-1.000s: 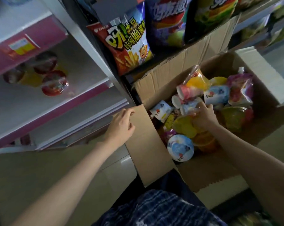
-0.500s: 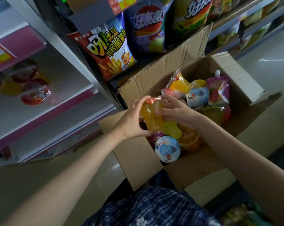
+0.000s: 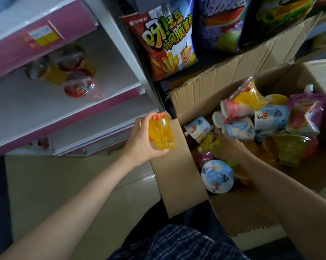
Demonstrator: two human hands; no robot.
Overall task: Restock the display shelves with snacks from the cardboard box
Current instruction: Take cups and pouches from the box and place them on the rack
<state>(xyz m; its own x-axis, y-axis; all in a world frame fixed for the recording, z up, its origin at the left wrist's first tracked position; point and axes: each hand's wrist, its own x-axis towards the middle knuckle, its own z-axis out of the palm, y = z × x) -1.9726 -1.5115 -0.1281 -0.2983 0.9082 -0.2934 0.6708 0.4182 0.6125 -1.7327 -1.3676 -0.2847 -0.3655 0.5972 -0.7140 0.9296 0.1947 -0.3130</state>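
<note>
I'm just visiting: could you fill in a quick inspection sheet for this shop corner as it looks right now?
Surface: pink-edged display shelf, mostly bare; tiled floor below.
Job's things: open cardboard box full of jelly cups and pouches; orange jelly cup out of the box.
Clutter: a few red-lidded cups on the shelf.
Hands: left hand grips the orange jelly cup; right hand reaches among the snacks, grip unclear.
Cables: nothing seen.
Surroundings: chip bags on the neighbouring rack.

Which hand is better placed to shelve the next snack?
Left. The left hand already grips the orange jelly cup beside the white shelves; the right hand is down inside the cardboard box.
</note>
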